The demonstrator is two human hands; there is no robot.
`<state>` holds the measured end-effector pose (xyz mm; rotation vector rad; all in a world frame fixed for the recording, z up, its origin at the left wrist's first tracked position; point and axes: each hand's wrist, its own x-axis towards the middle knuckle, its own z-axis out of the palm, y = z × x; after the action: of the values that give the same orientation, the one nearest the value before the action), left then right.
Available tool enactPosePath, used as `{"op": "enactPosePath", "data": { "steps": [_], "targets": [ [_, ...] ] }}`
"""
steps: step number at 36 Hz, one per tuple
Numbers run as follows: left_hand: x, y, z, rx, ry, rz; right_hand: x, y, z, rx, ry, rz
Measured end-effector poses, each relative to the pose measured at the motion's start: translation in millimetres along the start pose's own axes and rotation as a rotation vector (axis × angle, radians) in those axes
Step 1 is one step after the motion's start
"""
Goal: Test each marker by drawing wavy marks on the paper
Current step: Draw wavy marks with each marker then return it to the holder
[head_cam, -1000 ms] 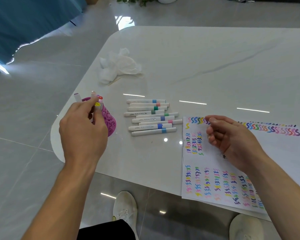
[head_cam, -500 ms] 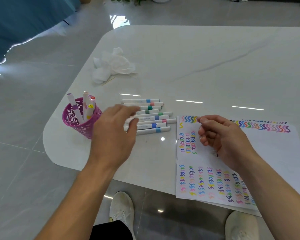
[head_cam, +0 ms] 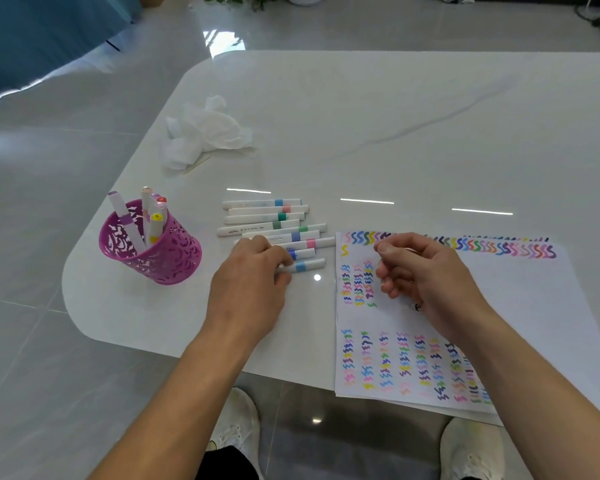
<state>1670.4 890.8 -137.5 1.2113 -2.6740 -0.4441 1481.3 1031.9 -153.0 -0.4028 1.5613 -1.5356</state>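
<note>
Left hand [head_cam: 250, 282] is curled over the near end of the marker row [head_cam: 274, 223]. Its thumb is tucked against the closest one, the light-blue marker [head_cam: 303, 266], so it looks like a pinch on that one, with the fingertips lying across the dark-blue one just behind it. All the markers in the row are capped and lie side by side on the white table [head_cam: 395, 116], right between the purple cup [head_cam: 174, 258] and the paper [head_cam: 534, 323].

Right hand [head_cam: 426, 275] sits over the top left part of the paper with fingers curled in and thumb against the index finger. Honestly can't tell if anything is in there.

The paper is already full of wavy marks: a long colourful band along the top edge, a small block under it and several columns near the person's edge. The cup holds a few more markers [head_cam: 153, 220] standing tips up. A crumpled tissue [head_cam: 208, 133] lies further back on the table.
</note>
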Motion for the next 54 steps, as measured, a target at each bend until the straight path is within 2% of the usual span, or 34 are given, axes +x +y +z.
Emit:
{"op": "enactPosePath", "data": {
  "steps": [5, 10, 19, 27, 35, 39, 43, 54],
  "targets": [
    [1.3, 0.9, 2.4, 0.022, -0.013, 0.015, 0.1, 3.3, 0.3, -0.013, -0.009, -0.001],
    [3.0, 6.6, -0.5, -0.062, 0.012, 0.038, -0.4, 2.2, 1.0, -0.024, -0.012, -0.009],
    [0.9, 40.7, -2.1, -0.467, -0.01, 0.058, -6.9, -2.0, 5.0, -0.123, -0.063, -0.122],
    [-3.7, 56.3, 5.9, -0.663, -0.03, 0.039, -10.2, -3.9, 3.1, -0.162, -0.089, -0.155],
    [-6.8, 65.4, 3.1, -0.595, -0.007, 0.091, -18.5, -11.8, 0.5, -0.167, -0.077, -0.268],
    [-4.4, 65.5, -1.5, -0.685, 0.03, 0.04, -24.2, -11.6, -3.0, -0.417, -0.038, -0.371],
    [-1.9, 62.6, -5.1, -0.724, -0.045, 0.059, -30.2, -10.3, -8.0, -0.748, 0.015, -0.513],
    [-10.5, 59.9, 5.0, -0.31, -0.224, 0.221, -34.9, -7.2, -13.1, -1.03, -0.088, -0.534]
  ]
}}
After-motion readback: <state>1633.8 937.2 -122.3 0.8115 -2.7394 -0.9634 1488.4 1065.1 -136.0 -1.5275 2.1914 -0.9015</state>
